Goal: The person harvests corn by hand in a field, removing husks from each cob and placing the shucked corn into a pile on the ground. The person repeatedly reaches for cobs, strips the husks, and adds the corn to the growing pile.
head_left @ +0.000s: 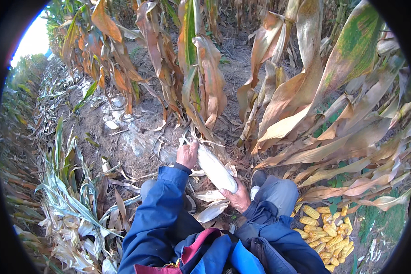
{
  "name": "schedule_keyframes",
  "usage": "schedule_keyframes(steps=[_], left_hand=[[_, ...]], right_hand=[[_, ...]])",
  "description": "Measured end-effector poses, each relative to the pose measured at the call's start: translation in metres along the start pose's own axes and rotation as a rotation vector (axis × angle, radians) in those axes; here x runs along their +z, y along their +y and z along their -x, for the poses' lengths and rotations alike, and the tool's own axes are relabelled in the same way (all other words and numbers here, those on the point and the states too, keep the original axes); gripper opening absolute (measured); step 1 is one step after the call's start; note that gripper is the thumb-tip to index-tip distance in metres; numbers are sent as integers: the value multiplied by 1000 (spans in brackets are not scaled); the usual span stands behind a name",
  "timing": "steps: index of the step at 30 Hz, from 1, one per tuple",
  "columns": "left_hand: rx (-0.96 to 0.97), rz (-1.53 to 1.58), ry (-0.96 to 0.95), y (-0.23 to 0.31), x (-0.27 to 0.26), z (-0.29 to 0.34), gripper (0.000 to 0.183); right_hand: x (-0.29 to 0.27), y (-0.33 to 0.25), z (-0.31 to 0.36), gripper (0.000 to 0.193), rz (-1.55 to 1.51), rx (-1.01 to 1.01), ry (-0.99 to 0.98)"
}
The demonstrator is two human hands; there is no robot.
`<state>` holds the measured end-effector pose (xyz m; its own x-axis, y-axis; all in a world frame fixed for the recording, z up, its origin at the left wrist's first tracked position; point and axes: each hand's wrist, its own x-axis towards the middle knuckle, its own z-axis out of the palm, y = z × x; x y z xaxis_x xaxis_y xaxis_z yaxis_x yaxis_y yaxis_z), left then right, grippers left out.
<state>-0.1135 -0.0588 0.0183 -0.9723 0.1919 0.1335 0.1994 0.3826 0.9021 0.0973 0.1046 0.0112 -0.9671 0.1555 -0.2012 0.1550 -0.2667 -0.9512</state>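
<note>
A pale corn ear in its dry husk (213,168) hangs on a brown maize stalk (201,86) in front of me. My left hand (187,154) grips the ear's upper end where it meets the stalk. My right hand (237,197) holds the ear's lower end from beneath. Both forearms wear blue jacket sleeves. Loose pale husk leaves (210,211) lie just under my hands.
A heap of yellow husked corn cobs (326,235) lies on the ground at lower right. Dry standing stalks with large brown leaves (319,91) crowd the right and top. Cut stalks and green-white leaves (73,201) are strewn on the left over bare soil.
</note>
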Motion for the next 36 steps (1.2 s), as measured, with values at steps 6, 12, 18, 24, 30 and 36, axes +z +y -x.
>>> schedule_keyframes(steps=[6,12,18,24,30,36], left_hand=[[107,-250,225,27,23,9,53],[449,-237,-332,51,10,44,41],[517,70,-752,83,26,129,33],[813,-203,-238,99,15,97,21],[-184,1065,-523,90,36,92,58],[-527,1063,-570,78,44,120,56]], right_hand=[[35,-18,29,56,-426,350,117],[19,-9,28,50,-464,298,182],[-18,5,8,44,-652,375,226],[-16,14,13,48,-807,354,102],[8,30,26,63,-744,300,1],[-4,47,8,60,-764,323,-34]])
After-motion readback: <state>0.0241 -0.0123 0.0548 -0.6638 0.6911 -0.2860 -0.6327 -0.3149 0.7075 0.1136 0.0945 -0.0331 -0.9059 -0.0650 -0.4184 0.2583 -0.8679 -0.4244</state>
